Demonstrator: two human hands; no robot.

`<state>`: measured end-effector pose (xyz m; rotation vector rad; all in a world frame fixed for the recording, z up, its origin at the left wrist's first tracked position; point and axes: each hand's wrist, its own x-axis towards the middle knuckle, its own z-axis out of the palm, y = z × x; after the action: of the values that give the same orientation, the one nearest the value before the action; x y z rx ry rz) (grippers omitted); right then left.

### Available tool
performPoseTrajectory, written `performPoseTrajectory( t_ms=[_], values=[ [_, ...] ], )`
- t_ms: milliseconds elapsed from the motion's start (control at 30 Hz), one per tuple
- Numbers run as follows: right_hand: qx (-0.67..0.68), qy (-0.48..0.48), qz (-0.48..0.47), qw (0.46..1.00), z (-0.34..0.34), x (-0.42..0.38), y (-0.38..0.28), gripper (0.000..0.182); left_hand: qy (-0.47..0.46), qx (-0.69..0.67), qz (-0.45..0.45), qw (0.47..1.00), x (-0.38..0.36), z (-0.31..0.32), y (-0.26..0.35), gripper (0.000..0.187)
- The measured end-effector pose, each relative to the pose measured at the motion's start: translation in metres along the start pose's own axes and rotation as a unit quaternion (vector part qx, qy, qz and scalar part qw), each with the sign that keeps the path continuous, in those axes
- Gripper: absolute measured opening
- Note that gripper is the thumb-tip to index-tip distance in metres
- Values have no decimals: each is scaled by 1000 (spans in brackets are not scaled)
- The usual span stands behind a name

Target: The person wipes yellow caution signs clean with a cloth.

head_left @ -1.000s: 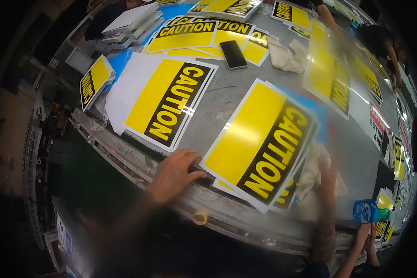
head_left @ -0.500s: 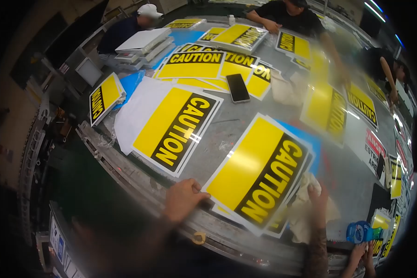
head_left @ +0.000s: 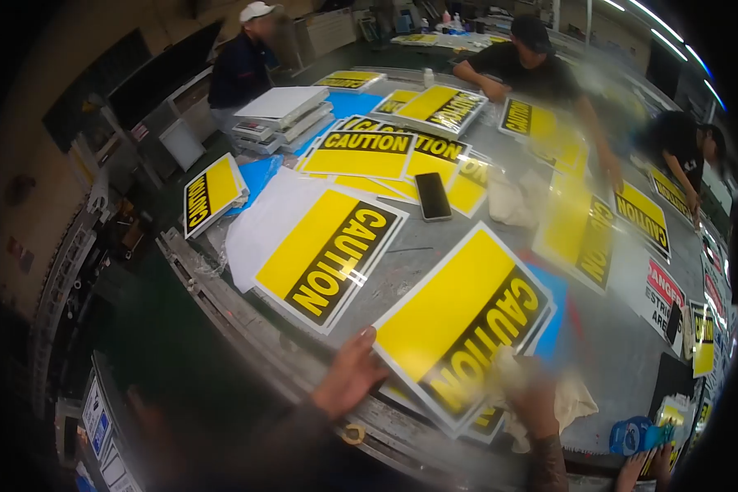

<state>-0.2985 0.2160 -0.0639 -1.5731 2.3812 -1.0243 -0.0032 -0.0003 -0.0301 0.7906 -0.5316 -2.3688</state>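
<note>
A yellow and black CAUTION sign lies on top of a small stack at the near edge of the grey table. My left hand holds the sign's near-left corner, thumb on top. My right hand is blurred and presses a whitish cloth against the sign's lower right part, over the black band. A blue sheet shows under the stack at its right side.
Another CAUTION sign lies to the left on white paper. A black phone rests beyond. More signs cover the far table. Three people work at the far side. A blue spray bottle sits near right, with another person's hand beside it.
The view has tilted up, showing the people across the table. My right hand with the cloth has moved left onto the sign's face. My left hand stays at the sign's corner.
</note>
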Motion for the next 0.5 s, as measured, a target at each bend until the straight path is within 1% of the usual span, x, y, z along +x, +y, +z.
performPoseTrajectory(
  t_ms=[67,100,133,200,233,267,300,333,367,400,433,467,500],
  values=[
    [-19,13,10,1000,-11,2,-21,41,-26,87,-59,994,6,0,-15,51],
    [-15,-2,28,1000,-14,1,-21,40,-44,127,-87,987,10,1,-25,52],
    [-18,-18,54,998,-15,-1,-21,42,-63,168,-97,979,17,2,-29,52],
    [-37,-2,39,999,-15,4,-24,51,-43,186,-53,980,28,-1,-24,51],
    [-25,39,-1,999,-13,9,-30,54,-33,196,-41,979,33,-4,-25,50],
    [-19,82,-21,996,-12,4,-35,58,-28,211,-49,976,35,-6,-33,49],
    [15,66,-39,997,-17,8,-59,60,-14,261,-64,963,40,-12,-30,48],
    [7,15,-142,990,-18,15,-74,61,-4,280,-46,959,37,-3,-29,45],
    [-6,-49,-176,983,-10,14,-91,68,-12,300,-54,952,37,-6,-28,44],
    [20,-108,-191,975,12,8,-89,68,-19,317,-51,947,41,-8,-29,43],
    [-14,-136,-215,967,40,10,-68,65,-9,357,-51,933,46,-9,-36,42],
    [-8,-114,-192,975,46,19,-52,59,21,381,-24,924,45,-12,-37,42],
    [21,-105,-142,984,45,42,-36,56,54,398,6,916,44,-15,-40,41]
  ],
)
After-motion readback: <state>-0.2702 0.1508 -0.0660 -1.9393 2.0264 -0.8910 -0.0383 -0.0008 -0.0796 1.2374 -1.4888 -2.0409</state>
